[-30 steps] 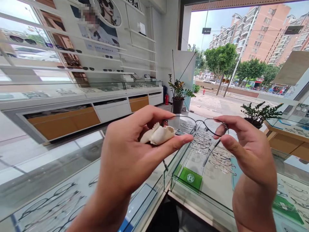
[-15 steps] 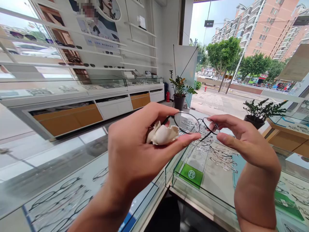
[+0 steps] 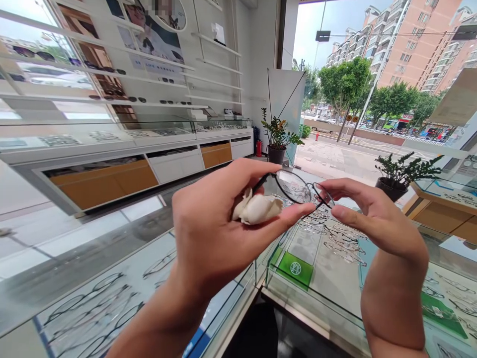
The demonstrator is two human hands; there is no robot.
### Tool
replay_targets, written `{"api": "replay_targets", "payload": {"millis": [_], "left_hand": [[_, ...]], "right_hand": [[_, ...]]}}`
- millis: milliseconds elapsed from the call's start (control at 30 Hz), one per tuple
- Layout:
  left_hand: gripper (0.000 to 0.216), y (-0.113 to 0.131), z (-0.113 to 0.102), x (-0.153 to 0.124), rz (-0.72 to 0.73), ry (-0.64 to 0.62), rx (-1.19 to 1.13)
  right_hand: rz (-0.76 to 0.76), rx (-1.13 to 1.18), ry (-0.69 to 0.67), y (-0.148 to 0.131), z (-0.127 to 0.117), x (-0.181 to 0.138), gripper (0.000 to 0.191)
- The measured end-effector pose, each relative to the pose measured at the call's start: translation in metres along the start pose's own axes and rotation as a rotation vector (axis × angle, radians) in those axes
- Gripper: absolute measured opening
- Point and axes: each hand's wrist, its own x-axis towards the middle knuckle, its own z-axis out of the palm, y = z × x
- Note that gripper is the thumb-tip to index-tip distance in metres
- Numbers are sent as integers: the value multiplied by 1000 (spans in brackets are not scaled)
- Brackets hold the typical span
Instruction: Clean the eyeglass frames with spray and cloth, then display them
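A pair of thin black-rimmed eyeglasses (image 3: 294, 186) is held up between both hands, above the glass counter. My left hand (image 3: 219, 228) is closed, gripping the frame near its left lens, and a crumpled off-white cloth (image 3: 261, 208) is tucked in its palm. At the other lens, my right hand (image 3: 383, 223) pinches the rim between thumb and fingertips. The lens on the left faces partly toward me; the one on the right is seen nearly edge-on and partly covered by fingers.
Glass display cases (image 3: 320, 293) below hold rows of eyeglass frames (image 3: 346, 243) and a green card (image 3: 295, 269). More frames (image 3: 89, 301) lie in the case at lower left. Potted plants (image 3: 395, 186) stand right and by the door. Sunglasses shelves (image 3: 149, 74) line the left wall.
The eyeglasses have turned, so the right lens looks narrower. My left hand has shifted slightly right and my right hand slightly left; both keep their hold.
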Motion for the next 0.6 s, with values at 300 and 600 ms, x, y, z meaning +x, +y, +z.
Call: {"api": "replay_targets", "payload": {"millis": [300, 600], "left_hand": [[33, -3, 0, 8, -83, -33, -75], [36, -20, 3, 19, -88, -167, -139]], "right_hand": [[-103, -29, 217, -1, 4, -3, 35], [-272, -204, 540, -5, 20, -4, 41]]}}
